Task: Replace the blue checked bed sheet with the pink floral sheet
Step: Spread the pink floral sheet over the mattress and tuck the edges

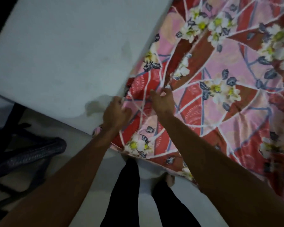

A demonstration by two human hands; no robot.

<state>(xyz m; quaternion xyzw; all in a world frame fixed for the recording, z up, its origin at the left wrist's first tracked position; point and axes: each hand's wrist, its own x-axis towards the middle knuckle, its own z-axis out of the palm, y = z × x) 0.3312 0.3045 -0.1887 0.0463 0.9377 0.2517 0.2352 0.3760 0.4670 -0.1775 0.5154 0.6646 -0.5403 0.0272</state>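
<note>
The pink floral sheet (220, 79), red and pink with white flowers, covers the right part of a bare pale mattress (64, 54). Its left edge runs diagonally across the mattress. My left hand (116, 112) grips that edge near the mattress's front side. My right hand (162, 100) pinches a fold of the sheet just to the right of it. The sheet's lower part hangs over the front side of the bed. No blue checked sheet is in view.
A dark woven chair (28, 153) stands on the floor at the lower left, beside the bed. My legs in dark trousers (129, 194) and a bare foot (170, 179) stand on the pale floor against the bed's front side.
</note>
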